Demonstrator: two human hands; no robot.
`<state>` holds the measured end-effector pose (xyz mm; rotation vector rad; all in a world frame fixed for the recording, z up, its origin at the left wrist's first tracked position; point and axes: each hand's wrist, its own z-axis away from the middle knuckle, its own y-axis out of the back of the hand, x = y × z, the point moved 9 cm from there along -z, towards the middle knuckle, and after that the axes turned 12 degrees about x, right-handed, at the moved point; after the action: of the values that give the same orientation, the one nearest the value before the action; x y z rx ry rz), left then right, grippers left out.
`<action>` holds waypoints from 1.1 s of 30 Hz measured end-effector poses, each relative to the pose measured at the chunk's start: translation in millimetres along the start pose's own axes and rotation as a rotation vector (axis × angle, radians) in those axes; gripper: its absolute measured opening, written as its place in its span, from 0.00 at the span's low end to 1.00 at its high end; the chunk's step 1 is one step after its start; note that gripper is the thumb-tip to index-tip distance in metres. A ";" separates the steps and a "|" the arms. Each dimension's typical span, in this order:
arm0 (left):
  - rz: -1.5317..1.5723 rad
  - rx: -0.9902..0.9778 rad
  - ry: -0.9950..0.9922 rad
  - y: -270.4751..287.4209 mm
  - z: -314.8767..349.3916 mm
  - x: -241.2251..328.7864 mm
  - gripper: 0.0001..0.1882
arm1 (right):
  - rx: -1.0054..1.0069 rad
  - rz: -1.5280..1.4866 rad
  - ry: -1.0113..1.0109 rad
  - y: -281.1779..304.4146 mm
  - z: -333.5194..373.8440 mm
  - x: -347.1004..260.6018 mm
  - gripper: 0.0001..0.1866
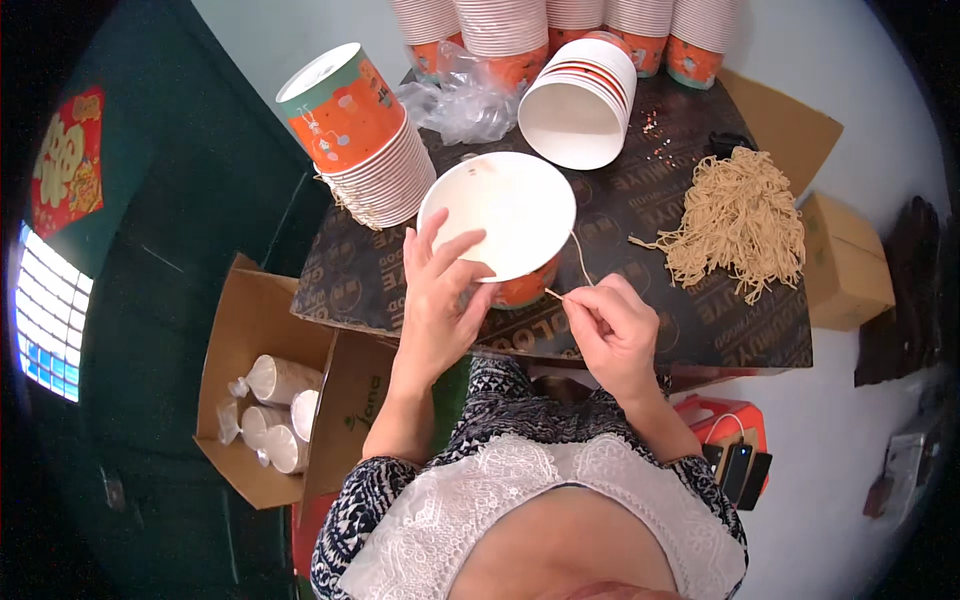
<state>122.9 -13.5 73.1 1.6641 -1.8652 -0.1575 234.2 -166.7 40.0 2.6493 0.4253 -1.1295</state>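
In front of me on the dark table stands a large paper bucket (505,205), its white inside facing up and its orange printed side partly hidden. My left hand (440,295) grips its near left rim, with fingers over the edge and the thumb low on the outside. Close to the bucket's near right side, my right hand (615,325) pinches the end of a thin tan cord (582,257). The cord loops up from there to the bucket's right rim. Where it is fastened cannot be made out. A loose heap of matching cords (738,222) lies to the right.
A tilted stack of nested buckets (355,130) with cords hanging on it stands at the left. Behind are more nested buckets (575,115), a crumpled plastic bag (465,105) and tall bucket stacks (500,30). An open carton (225,400) holding wrapped white cups sits below left.
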 end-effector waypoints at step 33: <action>-0.063 -0.089 -0.129 -2.4 -33.3 37.4 0.14 | 0.074 0.068 0.108 -10.7 -5.5 7.5 0.06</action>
<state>142.0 -38.4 112.3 1.6874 -1.8709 -0.3766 239.1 -153.7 37.2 2.7760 0.3151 -1.0039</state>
